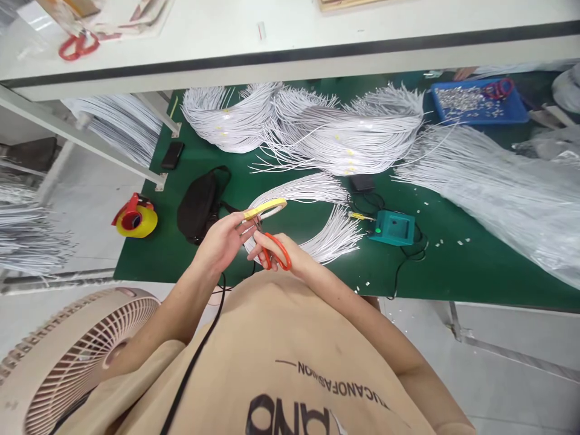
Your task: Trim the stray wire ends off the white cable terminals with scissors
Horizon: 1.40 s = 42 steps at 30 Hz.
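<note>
A roll of yellow tape [267, 207] is gripped between the thumb and fingers of my left hand [225, 240]. Red-handled scissors [280, 251] sit in my right hand [283, 246], close below the roll. The scissor blades point toward my left fingers and are mostly hidden by them. Just beyond and under both hands, a curved bundle of white wires [310, 187] lies on the green table [290, 216]. Its loose ends fan out to the right, near a small teal device [393, 228] with a yellow-tipped part.
Larger wire bundles [335, 136] lie further back, and a plastic-covered one [507, 181] is at right. A blue tray [480, 112] holds small metal parts. A black pouch [199, 208], a tape dispenser [135, 217] and a fan [90, 362] are at left. A white shelf [290, 45] crosses above.
</note>
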{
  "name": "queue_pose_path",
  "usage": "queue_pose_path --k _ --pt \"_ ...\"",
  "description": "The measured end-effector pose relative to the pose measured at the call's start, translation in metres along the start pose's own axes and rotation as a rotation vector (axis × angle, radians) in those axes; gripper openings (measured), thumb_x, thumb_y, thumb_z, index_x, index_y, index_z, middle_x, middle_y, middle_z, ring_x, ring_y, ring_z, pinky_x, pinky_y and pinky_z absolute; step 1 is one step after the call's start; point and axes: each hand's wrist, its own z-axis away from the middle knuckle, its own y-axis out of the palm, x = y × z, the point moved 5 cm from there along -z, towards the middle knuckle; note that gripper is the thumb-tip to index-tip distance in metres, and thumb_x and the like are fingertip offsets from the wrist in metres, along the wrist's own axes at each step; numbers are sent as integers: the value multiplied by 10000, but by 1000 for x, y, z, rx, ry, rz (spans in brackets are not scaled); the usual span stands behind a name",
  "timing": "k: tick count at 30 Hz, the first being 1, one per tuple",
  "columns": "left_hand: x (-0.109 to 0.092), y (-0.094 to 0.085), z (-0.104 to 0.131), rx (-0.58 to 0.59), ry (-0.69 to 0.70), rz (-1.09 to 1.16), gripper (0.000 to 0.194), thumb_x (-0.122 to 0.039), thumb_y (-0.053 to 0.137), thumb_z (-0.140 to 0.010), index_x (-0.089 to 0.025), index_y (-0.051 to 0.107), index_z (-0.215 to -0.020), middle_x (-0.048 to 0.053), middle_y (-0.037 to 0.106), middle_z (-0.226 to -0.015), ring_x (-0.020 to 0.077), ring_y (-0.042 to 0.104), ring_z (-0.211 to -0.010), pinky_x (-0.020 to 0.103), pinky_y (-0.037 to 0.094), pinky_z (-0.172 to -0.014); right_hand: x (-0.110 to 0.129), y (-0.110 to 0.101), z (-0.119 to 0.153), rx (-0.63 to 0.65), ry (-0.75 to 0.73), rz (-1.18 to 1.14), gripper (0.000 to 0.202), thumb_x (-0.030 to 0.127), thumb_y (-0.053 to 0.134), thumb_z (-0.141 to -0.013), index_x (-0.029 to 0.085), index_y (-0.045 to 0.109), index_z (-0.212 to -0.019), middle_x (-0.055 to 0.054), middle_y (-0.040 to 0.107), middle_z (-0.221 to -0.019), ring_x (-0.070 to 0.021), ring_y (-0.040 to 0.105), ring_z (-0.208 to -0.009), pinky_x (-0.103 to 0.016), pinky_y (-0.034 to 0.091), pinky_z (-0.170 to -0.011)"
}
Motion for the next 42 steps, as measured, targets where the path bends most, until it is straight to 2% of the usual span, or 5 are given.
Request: queue_pose_path --k 17,24,29,33,42 --pt "-1 -2 -15 -24 15 -87 129 -245 639 -748 -147 717 -782 74 676 -1012 219 617 -1027 367 433 -980 -2 -13 -6 -30 -7 13 513 590 497 -816 144 663 -626 34 441 -411 -75 404 -426 -230 364 -521" --pt "-6 -5 -35 -58 -20 -293 177 -277 674 -732 -155 723 -851 90 651 -1146 236 605 -1061 393 414 -1013 33 -53 -2 -709 -488 580 224 309 627 -787 177 651 -966 -63 640 -971 -180 541 -868 -288 433 -753" --pt "-7 4 -62 93 -123 -369 201 -308 654 -761 -153 717 -872 102 649 -1142 222 616 -1023 366 441 -981 31 -82 -31 -669 -422 875 138 160 576 -771 186 627 -897 -47 664 -891 -199 505 -833 -307 407 -715" --pt "-15 -19 -123 132 -142 -589 250 -391 658 -741 -150 671 -802 113 649 -1116 211 643 -929 353 484 -893 12 -100 -55 -657 -291 844 86 226 588 -792 196 555 -718 -30 642 -773 -178 484 -756 -292 368 -642" --pt "-89 -128 -345 -345 196 -1055 125 -268 598 -755 -160 581 -814 17 584 -758 151 507 -768 305 402 -846 -15 -118 -104 -533 -103 744 145 154 588 -765 197 486 -672 -19 572 -700 -156 455 -709 -266 353 -609"
